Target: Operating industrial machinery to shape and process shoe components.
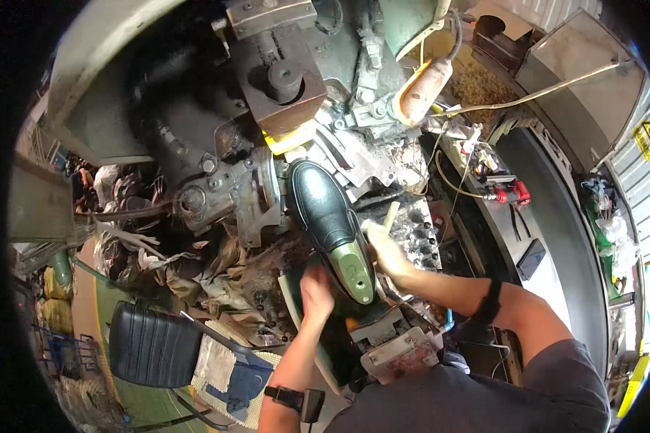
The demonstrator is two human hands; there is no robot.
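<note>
A black leather loafer upper [323, 206] is stretched over a green shoe last [352, 267], toe pointing away from me into the machine. My left hand [315, 292] is closed against the left side of the last near the heel, its fingertips partly hidden beneath it. On the other side, my right hand [387, 254] is curled in a fist close to the shoe's right edge. A pale yellow-green stick [391, 215] sticks up out of that fist; its lower part is hidden. The toe sits next to the machine's metal clamping parts [271, 187].
A dark machine head [285, 83] overhangs the shoe. A lamp [424, 90] hangs at its right. Farther right, a bench holds a red air tool [511, 193] and a phone [531, 260], beside a dark conveyor belt [556, 195]. A black chair [155, 345] stands at lower left.
</note>
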